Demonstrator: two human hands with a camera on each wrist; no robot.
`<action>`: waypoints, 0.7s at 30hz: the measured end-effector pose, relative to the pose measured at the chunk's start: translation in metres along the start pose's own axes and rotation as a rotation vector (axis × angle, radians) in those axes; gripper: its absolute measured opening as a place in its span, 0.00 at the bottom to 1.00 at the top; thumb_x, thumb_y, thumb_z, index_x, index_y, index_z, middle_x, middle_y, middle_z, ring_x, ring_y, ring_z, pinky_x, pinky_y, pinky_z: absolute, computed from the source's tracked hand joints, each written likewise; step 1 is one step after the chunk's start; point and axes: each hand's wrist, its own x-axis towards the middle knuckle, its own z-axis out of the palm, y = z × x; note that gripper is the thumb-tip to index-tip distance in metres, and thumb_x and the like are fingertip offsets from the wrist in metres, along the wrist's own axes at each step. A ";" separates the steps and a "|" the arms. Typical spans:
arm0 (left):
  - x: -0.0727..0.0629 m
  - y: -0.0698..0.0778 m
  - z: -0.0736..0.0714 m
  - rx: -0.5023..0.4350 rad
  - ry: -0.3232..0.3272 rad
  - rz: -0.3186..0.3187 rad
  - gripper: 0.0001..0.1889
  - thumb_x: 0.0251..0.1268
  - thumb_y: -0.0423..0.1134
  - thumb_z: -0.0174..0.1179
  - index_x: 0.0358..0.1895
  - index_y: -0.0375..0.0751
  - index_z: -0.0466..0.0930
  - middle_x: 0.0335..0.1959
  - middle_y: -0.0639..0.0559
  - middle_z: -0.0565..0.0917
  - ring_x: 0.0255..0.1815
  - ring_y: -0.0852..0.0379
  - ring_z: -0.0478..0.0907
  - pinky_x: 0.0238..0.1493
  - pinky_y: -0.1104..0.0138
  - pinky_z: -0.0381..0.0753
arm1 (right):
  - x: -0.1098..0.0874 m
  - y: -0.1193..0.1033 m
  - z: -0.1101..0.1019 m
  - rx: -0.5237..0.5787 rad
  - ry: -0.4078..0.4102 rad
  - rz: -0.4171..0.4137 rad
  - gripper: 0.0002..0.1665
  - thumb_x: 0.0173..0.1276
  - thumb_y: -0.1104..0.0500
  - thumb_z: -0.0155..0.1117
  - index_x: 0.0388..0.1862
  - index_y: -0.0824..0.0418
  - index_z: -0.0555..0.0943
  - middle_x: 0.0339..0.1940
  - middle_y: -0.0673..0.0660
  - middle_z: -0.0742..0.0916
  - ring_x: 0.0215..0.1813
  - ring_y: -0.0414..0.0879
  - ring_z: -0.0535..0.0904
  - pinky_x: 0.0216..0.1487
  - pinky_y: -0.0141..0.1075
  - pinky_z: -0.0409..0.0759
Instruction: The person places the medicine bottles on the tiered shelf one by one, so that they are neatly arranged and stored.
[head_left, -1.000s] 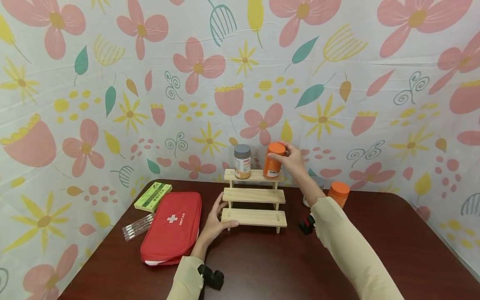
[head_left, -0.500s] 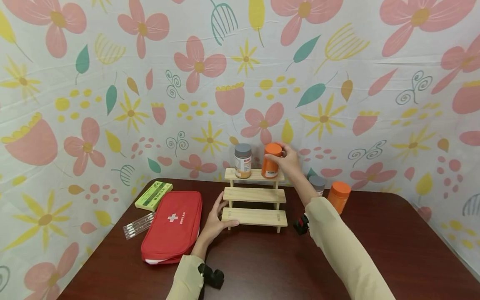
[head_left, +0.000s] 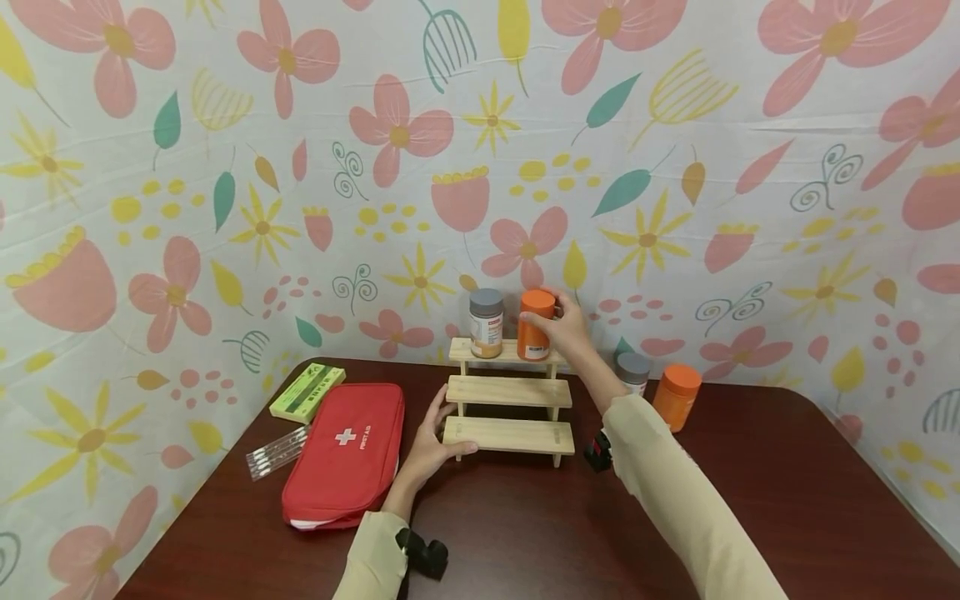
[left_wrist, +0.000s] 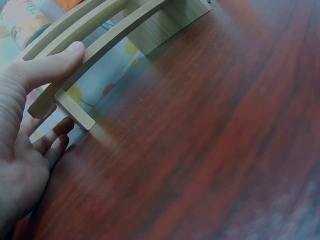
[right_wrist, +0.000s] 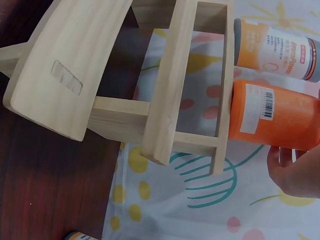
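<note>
A three-step wooden display stand [head_left: 510,390] stands on the table, tall step at the back. My left hand [head_left: 424,450] holds its left end, the thumb lying on the lowest step and the other fingers around the side. In the left wrist view, the left hand [left_wrist: 22,172] shows its thumb over the step's edge. On the top step, my right hand [head_left: 570,332] grips an orange bottle [head_left: 534,337] by its upper part. The bottle's base meets the step in the right wrist view, with its barcode label [right_wrist: 258,109] showing. Beside it stands a grey-lidded jar [head_left: 486,327].
Right of the stand, another grey-lidded jar [head_left: 633,369], partly hidden by the right arm, stands near a second orange bottle [head_left: 677,398]. To the left lie a red first-aid pouch [head_left: 348,454], a yellow-green box [head_left: 307,393] and packaged swabs [head_left: 276,452]. A flowered cloth [head_left: 315,208] hangs behind.
The right hand has moved the orange bottle left along the top step, closer to the grey-lidded jar, and the bottle now stands more upright. The left hand stays in place.
</note>
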 end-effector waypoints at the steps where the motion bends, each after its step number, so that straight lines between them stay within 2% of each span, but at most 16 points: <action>1: 0.000 0.000 0.000 -0.006 -0.001 -0.002 0.59 0.49 0.24 0.72 0.80 0.53 0.41 0.74 0.34 0.61 0.49 0.53 0.73 0.32 0.65 0.78 | 0.000 0.001 0.000 0.001 0.002 -0.002 0.42 0.67 0.58 0.67 0.76 0.59 0.61 0.71 0.64 0.71 0.70 0.60 0.68 0.69 0.52 0.69; 5: -0.002 0.000 0.001 0.006 0.010 0.000 0.59 0.49 0.24 0.72 0.79 0.56 0.43 0.74 0.36 0.63 0.50 0.55 0.73 0.34 0.68 0.78 | -0.001 0.003 0.000 0.005 0.004 -0.007 0.41 0.66 0.58 0.67 0.76 0.58 0.61 0.70 0.64 0.72 0.69 0.60 0.69 0.68 0.53 0.70; 9: -0.002 -0.001 0.001 0.022 0.020 0.024 0.57 0.50 0.26 0.72 0.79 0.59 0.45 0.73 0.38 0.65 0.51 0.53 0.73 0.34 0.67 0.78 | -0.002 0.004 0.000 -0.004 0.002 -0.005 0.41 0.66 0.57 0.67 0.75 0.59 0.61 0.70 0.64 0.73 0.68 0.60 0.70 0.68 0.53 0.70; 11: -0.002 -0.001 0.002 0.027 0.019 0.034 0.57 0.50 0.27 0.72 0.79 0.59 0.45 0.73 0.38 0.65 0.53 0.52 0.73 0.38 0.68 0.79 | -0.003 0.005 0.000 -0.010 0.002 0.005 0.42 0.66 0.56 0.67 0.75 0.59 0.61 0.70 0.65 0.72 0.69 0.60 0.70 0.68 0.53 0.70; 21: -0.002 -0.002 0.001 0.033 0.015 0.040 0.57 0.50 0.28 0.73 0.79 0.57 0.45 0.72 0.37 0.65 0.54 0.50 0.73 0.43 0.68 0.79 | -0.006 0.014 -0.002 -0.009 -0.017 0.015 0.43 0.66 0.58 0.67 0.76 0.60 0.59 0.72 0.65 0.71 0.71 0.61 0.68 0.71 0.53 0.67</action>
